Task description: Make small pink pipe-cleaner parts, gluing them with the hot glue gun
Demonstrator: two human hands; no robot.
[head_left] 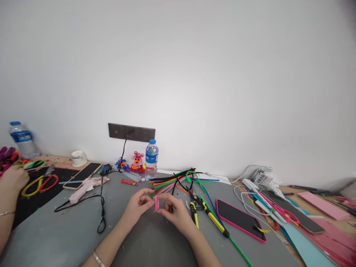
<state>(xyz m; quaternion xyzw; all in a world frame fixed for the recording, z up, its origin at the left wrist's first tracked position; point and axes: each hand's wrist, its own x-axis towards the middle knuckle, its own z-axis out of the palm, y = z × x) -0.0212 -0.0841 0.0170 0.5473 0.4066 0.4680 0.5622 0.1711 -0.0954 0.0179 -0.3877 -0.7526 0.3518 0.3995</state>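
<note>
Between my two hands is a small bundle of folded pink pipe cleaner (156, 204). My left hand (140, 203) pinches its left side with thumb and fingers. From the right, my right hand (175, 210) grips the same bundle with thumb and forefinger. Just beyond my hands a fan of loose pipe cleaners (169, 181) in black, orange, green and pink lies on the grey mat (133, 244). Close to my right hand rest yellow-and-black pliers (210, 215), their jaws pointing away from me.
A water bottle (151, 159) stands by the wall near small pipe-cleaner figures (137, 162). A pink glue gun (83, 190) with a black cord lies left. To the right are a pink-cased phone (240, 220) and pink scissors (280, 211). A co-worker's hand (13, 180) shows far left.
</note>
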